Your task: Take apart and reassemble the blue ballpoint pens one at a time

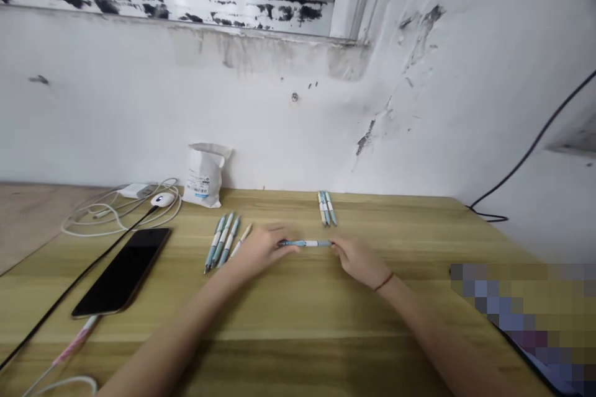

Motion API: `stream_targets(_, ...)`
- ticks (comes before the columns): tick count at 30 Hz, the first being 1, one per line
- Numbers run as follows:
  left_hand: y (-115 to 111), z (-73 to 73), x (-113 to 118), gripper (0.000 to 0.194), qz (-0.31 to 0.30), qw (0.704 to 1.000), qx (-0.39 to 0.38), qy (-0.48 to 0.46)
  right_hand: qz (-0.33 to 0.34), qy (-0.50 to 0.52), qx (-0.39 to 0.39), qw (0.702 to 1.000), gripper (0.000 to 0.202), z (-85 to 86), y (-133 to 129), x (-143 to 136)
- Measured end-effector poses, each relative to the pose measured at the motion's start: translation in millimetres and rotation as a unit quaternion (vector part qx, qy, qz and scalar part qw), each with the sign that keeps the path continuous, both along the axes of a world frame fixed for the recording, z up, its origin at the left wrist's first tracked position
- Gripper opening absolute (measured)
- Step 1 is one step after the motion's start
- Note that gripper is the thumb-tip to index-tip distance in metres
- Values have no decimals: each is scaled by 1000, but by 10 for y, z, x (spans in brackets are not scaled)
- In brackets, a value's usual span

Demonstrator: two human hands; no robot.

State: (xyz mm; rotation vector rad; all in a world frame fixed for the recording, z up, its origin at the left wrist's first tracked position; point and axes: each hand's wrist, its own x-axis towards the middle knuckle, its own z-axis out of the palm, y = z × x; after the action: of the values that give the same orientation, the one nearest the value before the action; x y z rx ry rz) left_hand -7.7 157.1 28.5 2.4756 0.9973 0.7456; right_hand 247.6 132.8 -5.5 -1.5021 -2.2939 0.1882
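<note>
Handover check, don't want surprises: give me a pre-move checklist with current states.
1. Held pen gripped near both ends, by left hand and right hand: ok.
2. Held pen lifted off the table: cannot tell from this angle.
3. Pale pen fully in view: not ok, partly hidden by the left arm.
4. Far pens uncovered by either hand: ok.
5. Phone apart from both hands: ok.
</note>
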Motion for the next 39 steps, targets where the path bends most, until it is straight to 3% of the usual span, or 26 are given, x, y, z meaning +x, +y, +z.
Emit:
stream_targets(2, -3, -71, 40, 34, 47, 997, -59, -5, -19, -32, 48, 998, 23, -32, 3, -14)
stream_targets(4, -19, -122, 76, 36, 85, 995, -57, 22, -30, -37, 76, 996, 22, -56, -6, -32)
stream_targets(9, -89, -199, 203, 25, 73, 977, 148, 132, -13, 37, 86, 996, 21, -96, -67, -136)
stream_targets(12, -114, -253, 265, 21, 58, 964, 174, 191, -10, 127, 45, 991, 19, -101, -94, -205)
stream_targets(16, -124, -321, 263, 23, 72, 961, 197, 178, -33, 242, -53, 968, 27, -79, -105, -256)
stream_targets(22, -153, -358, 265, 24, 62, 963, 199, 169, -18, 313, -116, 943, 35, -88, -102, -262)
stream_targets(29, -173, -380, 301, 27, 50, 965, 181, 181, -27, 305, -43, 951, 26, -171, -55, -236)
stream_targets(35, -193, -385, 304, 29, 57, 964, 157, 207, -52, 283, -73, 955, 35, -158, -51, -229)
stream_targets(39, -228, -369, 326, 30, 81, 971, 124, 186, -37, 322, -54, 944, 24, -172, -60, -234)
